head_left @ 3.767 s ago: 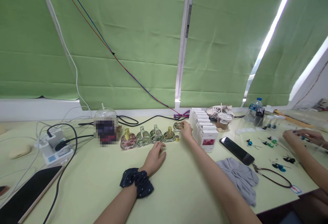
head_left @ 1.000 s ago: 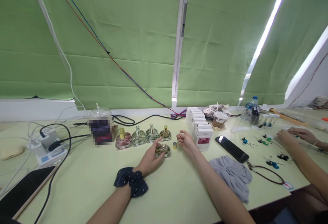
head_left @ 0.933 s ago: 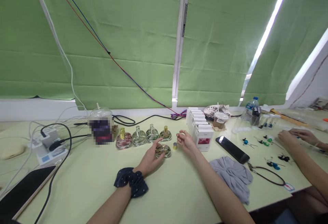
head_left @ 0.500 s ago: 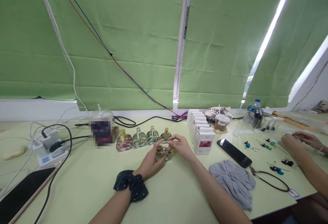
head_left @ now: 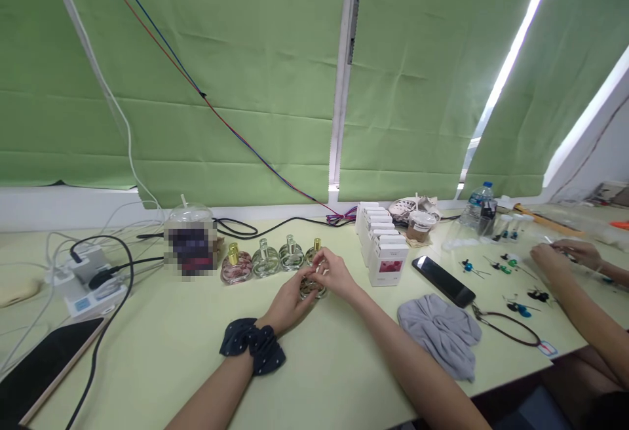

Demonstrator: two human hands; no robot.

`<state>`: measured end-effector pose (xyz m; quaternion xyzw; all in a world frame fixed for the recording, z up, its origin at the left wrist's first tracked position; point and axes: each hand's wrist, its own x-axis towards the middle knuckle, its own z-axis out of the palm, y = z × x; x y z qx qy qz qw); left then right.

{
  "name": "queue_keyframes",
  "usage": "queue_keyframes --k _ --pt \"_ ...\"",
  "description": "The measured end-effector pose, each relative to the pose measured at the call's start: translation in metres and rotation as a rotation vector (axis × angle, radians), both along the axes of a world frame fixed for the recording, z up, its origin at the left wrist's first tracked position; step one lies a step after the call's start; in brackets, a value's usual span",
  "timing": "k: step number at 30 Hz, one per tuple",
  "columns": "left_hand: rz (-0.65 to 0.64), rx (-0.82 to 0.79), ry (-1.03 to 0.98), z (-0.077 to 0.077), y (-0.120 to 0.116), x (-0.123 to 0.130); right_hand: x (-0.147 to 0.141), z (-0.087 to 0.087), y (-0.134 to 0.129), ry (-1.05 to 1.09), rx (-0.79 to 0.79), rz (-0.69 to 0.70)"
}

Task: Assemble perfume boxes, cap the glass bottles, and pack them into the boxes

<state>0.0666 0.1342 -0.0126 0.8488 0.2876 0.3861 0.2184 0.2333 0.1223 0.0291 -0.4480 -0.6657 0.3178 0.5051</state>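
Observation:
My left hand (head_left: pixel 289 302) is wrapped round the side of a small glass perfume bottle (head_left: pixel 314 291), which stands upright on the table. My right hand (head_left: pixel 338 274) is closed in a pinch over the top of this bottle; the fingers hide the neck and whatever is between them. Just behind, a row of similar perfume bottles runs leftward: a pink-patterned one with a gold top (head_left: pixel 236 266), two clear ones with silvery tops (head_left: pixel 266 259), and a gold-topped one (head_left: pixel 316 246) partly behind my right fingers.
White boxes (head_left: pixel 388 263) stand lined up right of my hands. Beyond them lie a phone (head_left: pixel 443 280), a grey cloth (head_left: pixel 439 335) and small blue, green and black pieces (head_left: pixel 521 309). Another person's hands (head_left: pixel 565 259) work at far right. Cables and a power strip (head_left: pixel 95 286) occupy the left.
My right fingers have come down closer onto the bottle's top and now cover it. The view has shifted slightly. My left hand keeps its hold on the bottle.

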Motion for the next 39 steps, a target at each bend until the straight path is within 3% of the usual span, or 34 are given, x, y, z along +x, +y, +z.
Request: queue_keyframes --k 22,26,29,31,36,39 --pt "-0.024 -0.040 -0.033 0.005 -0.004 0.004 0.001 -0.009 -0.006 0.083 -0.044 -0.022" --pt "0.005 -0.043 -0.005 0.003 -0.003 0.002 0.023 -0.011 0.000 0.164 -0.062 -0.186" --pt "0.017 -0.035 0.004 0.002 -0.003 0.001 0.042 -0.019 0.004 -0.006 -0.034 -0.347" --pt "0.024 -0.035 0.004 0.002 -0.003 0.001 0.050 -0.029 0.004 -0.119 -0.074 -0.384" --pt "0.024 -0.048 -0.020 0.003 -0.005 0.001 0.051 -0.053 0.002 -0.164 -0.143 -0.325" --pt "0.021 -0.043 -0.024 0.002 -0.005 0.001 0.049 -0.057 0.002 -0.118 -0.167 -0.323"
